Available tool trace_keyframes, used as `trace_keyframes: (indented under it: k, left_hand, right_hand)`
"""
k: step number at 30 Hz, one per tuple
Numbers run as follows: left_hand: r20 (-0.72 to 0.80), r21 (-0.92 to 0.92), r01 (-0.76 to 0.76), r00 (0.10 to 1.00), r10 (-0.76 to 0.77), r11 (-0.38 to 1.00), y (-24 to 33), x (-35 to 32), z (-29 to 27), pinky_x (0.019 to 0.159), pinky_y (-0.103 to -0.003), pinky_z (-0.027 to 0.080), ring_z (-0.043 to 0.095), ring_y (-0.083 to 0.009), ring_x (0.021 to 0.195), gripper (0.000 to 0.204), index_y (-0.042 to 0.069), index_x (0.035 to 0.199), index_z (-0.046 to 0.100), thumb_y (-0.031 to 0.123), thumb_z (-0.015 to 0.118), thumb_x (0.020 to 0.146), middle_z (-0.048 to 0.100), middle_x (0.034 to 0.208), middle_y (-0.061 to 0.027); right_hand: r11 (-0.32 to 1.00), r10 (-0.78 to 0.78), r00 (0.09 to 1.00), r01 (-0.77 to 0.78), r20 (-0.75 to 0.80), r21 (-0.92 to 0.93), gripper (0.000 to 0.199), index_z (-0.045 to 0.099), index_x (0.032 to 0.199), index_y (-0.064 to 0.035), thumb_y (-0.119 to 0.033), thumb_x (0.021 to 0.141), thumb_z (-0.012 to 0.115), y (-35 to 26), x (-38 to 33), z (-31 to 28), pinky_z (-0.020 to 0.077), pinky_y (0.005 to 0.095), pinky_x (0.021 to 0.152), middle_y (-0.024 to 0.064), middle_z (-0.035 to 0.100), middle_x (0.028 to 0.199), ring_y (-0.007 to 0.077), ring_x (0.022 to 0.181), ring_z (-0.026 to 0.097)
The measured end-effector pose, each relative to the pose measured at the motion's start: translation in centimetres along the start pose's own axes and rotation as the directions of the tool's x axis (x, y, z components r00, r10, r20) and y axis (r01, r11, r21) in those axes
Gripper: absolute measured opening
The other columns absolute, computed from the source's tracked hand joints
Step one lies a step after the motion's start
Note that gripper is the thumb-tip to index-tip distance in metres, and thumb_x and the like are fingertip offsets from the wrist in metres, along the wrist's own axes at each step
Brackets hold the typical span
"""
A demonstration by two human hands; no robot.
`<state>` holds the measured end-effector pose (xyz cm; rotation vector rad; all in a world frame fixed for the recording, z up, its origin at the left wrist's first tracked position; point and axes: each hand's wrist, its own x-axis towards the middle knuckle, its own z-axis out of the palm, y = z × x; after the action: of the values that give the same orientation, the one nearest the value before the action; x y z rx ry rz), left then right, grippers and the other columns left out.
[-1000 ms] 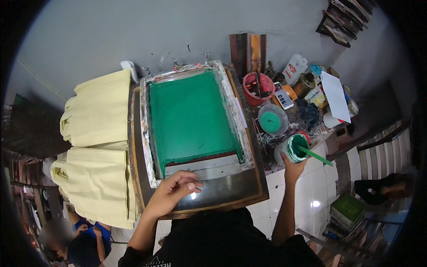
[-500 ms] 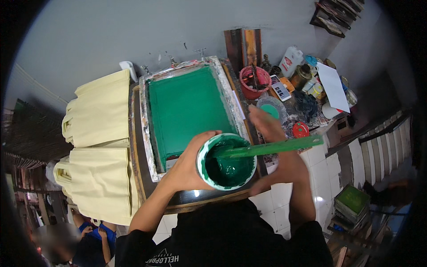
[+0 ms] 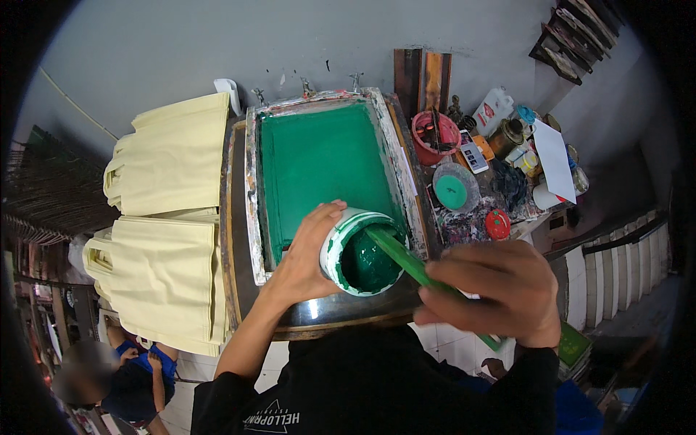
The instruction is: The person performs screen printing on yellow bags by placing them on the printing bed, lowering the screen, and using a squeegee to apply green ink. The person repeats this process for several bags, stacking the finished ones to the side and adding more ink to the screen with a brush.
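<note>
In front of my body a white tub (image 3: pixel 347 220) is tilted with its mouth towards me. Dark green ink (image 3: pixel 368 265) coats its inside and rim. My left hand (image 3: pixel 299 259) wraps round the tub's left side. The fingers of my right hand (image 3: pixel 500 290) are closed on a green-coated flat stick (image 3: pixel 395 251), whose far end dips into the tub. Some blur lies over that hand. Beyond the tub, a printing screen (image 3: pixel 326 156) with a green surface and an ink-stained frame lies on the dark table (image 3: pixel 319 313).
Two stacks of pale yellow cloth bags (image 3: pixel 170 148) lie left of the screen. To the right are a red bucket (image 3: pixel 436 154), a bowl of lighter green ink (image 3: pixel 451 191), a phone (image 3: pixel 475 158) and several bottles and cans. Another person (image 3: pixel 134 384) sits at lower left.
My right hand, open beside the stick before, has closed on it. The stick has swung from nearly level to slanting down towards me. The tub has tipped further.
</note>
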<state>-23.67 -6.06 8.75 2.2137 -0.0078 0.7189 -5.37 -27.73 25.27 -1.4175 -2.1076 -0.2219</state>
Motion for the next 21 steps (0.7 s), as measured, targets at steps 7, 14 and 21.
trace_keyframes:
  k: [7, 14, 21]
  left_hand:
    - [-0.084, 0.192, -0.133, 0.985, 0.151, 0.972, -1.2, 0.3, -0.1, 0.117, -0.056, 0.034, 0.047, -0.0444, 0.138, 0.117, 0.008, 0.151, 0.034, 0.021, 0.099, 0.056, 0.045, 0.148, -0.0252]
    - [-0.150, 0.229, -0.139, 0.973, 0.176, 0.964, -2.0, 0.3, -1.0, 0.118, -0.059, 0.031, 0.046, -0.0455, 0.139, 0.116, 0.008, 0.150, 0.035, 0.021, 0.099, 0.054, 0.045, 0.148, -0.0258]
    - [-0.154, 0.236, -0.068, 0.982, 0.106, 0.969, -2.7, 0.7, -1.4, 0.118, -0.060, 0.030, 0.045, -0.0457, 0.138, 0.108, 0.003, 0.146, 0.039, 0.017, 0.097, 0.055, 0.047, 0.147, -0.0258]
  right_hand:
    - [0.962, 0.272, 0.958, -0.266, -0.093, 0.063, 0.020, 0.066, 0.098, -0.0065, -0.018, 0.087, 0.079, 0.5, -0.9, 3.0, 0.0559, 0.0330, 0.055, 0.0055, 0.064, 0.085, 0.0205, 0.068, 0.069]
    - [0.226, 0.912, 0.408, -0.566, 0.031, 0.793, 0.019, 0.066, 0.091, 0.0025, -0.015, 0.099, 0.069, 0.4, -3.0, 7.2, 0.0554, 0.0299, 0.057, 0.0092, 0.067, 0.081, 0.0174, 0.069, 0.070]
    - [-0.103, 0.973, 0.200, -0.088, 0.119, 0.991, 0.024, 0.064, 0.098, 0.0019, -0.021, 0.102, 0.065, 1.0, -5.4, 13.8, 0.0640, 0.0411, 0.064, 0.0116, 0.066, 0.086, 0.0219, 0.068, 0.070]
